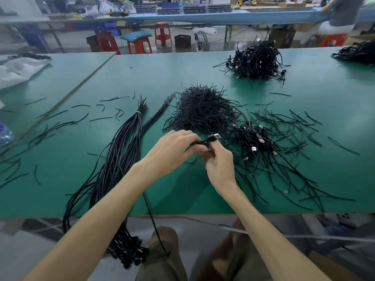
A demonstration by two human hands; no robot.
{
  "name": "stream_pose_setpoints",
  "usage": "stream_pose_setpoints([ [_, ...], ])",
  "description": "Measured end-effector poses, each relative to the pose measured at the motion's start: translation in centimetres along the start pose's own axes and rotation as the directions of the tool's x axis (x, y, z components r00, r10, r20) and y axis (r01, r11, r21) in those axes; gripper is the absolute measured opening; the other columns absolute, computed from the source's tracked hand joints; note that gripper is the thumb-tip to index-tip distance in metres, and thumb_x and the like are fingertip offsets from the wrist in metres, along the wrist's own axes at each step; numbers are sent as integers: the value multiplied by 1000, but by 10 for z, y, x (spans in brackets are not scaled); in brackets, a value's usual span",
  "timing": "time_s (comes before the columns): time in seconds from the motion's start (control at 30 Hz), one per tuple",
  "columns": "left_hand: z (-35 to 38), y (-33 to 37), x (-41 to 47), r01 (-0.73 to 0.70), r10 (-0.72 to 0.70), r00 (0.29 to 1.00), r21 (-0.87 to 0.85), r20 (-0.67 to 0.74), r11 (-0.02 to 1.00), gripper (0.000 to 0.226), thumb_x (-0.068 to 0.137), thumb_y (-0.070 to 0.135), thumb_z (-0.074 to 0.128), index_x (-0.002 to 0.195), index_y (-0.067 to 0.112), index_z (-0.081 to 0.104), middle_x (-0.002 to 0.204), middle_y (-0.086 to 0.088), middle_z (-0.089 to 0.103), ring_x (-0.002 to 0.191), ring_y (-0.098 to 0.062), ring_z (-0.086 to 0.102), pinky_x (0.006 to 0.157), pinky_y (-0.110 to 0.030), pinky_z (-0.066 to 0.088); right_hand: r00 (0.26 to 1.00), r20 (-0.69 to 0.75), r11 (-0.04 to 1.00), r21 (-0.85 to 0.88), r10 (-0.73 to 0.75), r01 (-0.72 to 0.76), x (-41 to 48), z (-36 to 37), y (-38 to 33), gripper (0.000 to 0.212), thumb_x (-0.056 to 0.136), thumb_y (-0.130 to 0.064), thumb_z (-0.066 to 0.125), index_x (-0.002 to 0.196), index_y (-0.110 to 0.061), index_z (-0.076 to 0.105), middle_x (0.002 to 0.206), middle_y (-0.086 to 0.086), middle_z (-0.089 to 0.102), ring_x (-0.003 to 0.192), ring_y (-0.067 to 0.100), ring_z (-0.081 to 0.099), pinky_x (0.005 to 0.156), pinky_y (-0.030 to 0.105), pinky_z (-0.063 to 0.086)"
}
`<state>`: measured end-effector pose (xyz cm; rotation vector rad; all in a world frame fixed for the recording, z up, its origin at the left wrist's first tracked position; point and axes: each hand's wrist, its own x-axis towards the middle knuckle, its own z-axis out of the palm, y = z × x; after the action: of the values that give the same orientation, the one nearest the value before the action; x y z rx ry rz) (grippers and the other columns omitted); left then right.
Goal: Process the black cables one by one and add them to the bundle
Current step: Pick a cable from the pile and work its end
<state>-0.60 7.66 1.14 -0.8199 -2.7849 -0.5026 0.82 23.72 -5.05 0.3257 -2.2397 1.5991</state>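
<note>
Bare mat [178, 187] near edge; bundle [119, 155] L, cable pile [263, 147] R.

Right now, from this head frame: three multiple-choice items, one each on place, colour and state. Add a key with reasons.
1. Where does the tied bundle lie?
A) left of the left hand, draped over the table's front edge
B) at the far right corner
C) inside a drawer

2. The table top is:
A) white
B) green
C) red

3. The cable with the plug is:
A) lying loose on the table
B) hanging from a hook
C) held by the left hand and right hand

Key:
1A, it runs off the near edge beside the left arm.
2B, the surface is green throughout.
3C, fingers of both hands curl round it.
</note>
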Motion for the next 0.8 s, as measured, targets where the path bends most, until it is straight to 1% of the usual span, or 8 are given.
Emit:
stream_pose_setpoints([
  [0.17, 9, 13, 3, -14, 17, 989, 27, -144, 1000, 37, 103, 48, 48, 103, 15, 66, 91, 6, 67, 93, -18, 59, 84, -35, 42, 996, -66, 996, 72, 57, -52, -1, -2, 1, 29, 90, 17, 50, 92, -9, 62, 70, -12, 64, 61, 1, 57, 60, 14, 40],
  [0.33, 20, 35, 16, 195, -228, 954, -176, -196, 965, 34, 102, 54, 49, 110, 21, 47, 70, 6, 61, 64, -19, 57, 61, -37, 39, 982, -123, 971, 209, 146, -119, 1, -8, 0, 22, 90, 15, 46, 81, -3, 56, 68, -1, 66, 51, 14, 48, 50, 34, 40],
  [0.4, 21, 41, 21, 225, -261, 943, -185, -207, 957, 30, 103, 51, 49, 109, 22, 46, 70, 4, 64, 62, -18, 58, 61, -38, 43, 976, -138, 959, 251, 169, -131, 1, -8, 0, 26, 90, 15, 45, 77, -6, 55, 70, 8, 67, 52, 19, 47, 52, 40, 41],
  [0.5, 22, 46, 27, 304, -343, 918, -203, -198, 931, 20, 105, 43, 47, 108, 23, 48, 73, 2, 69, 67, -23, 62, 65, -41, 50, 970, -148, 953, 265, 194, -150, 2, -7, 2, 33, 89, 15, 48, 73, -12, 54, 66, 1, 65, 51, 16, 47, 52, 36, 40],
  [0.6, 18, 45, 35, 436, -478, 875, -313, -69, 843, 14, 102, 37, 50, 104, 23, 54, 71, 1, 70, 66, -21, 62, 69, -42, 55, 970, -143, 946, 287, 199, -151, 3, -6, 3, 28, 88, 17, 46, 75, -7, 53, 68, 2, 66, 53, 19, 45, 50, 40, 37],
  [0.67, 13, 41, 40, 499, -514, 854, -412, 85, 762, 14, 101, 28, 48, 108, 21, 58, 62, 3, 71, 54, -17, 58, 60, -34, 56, 973, -128, 942, 300, 194, -148, 3, -5, 4, 27, 87, 17, 44, 76, -6, 50, 65, 0, 65, 56, 23, 45, 51, 44, 36],
  [0.73, 6, 37, 42, 525, -470, 847, -526, 247, 669, 26, 102, 12, 40, 120, 13, 58, 62, 0, 72, 40, -17, 52, 46, -24, 47, 970, -124, 940, 301, 208, -163, 4, -5, 5, 29, 84, 11, 46, 72, -16, 49, 59, -6, 61, 56, 21, 44, 54, 44, 36],
  [0.8, -2, 32, 35, 535, -352, 845, -640, 402, 552, 36, 104, 2, 30, 131, 9, 53, 71, -7, 74, 42, -18, 55, 46, -24, 48, 965, -116, 927, 326, 237, -188, 5, -5, 1, 25, 78, -12, 51, 63, -31, 45, 54, -12, 51, 57, 18, 38, 56, 42, 31],
])
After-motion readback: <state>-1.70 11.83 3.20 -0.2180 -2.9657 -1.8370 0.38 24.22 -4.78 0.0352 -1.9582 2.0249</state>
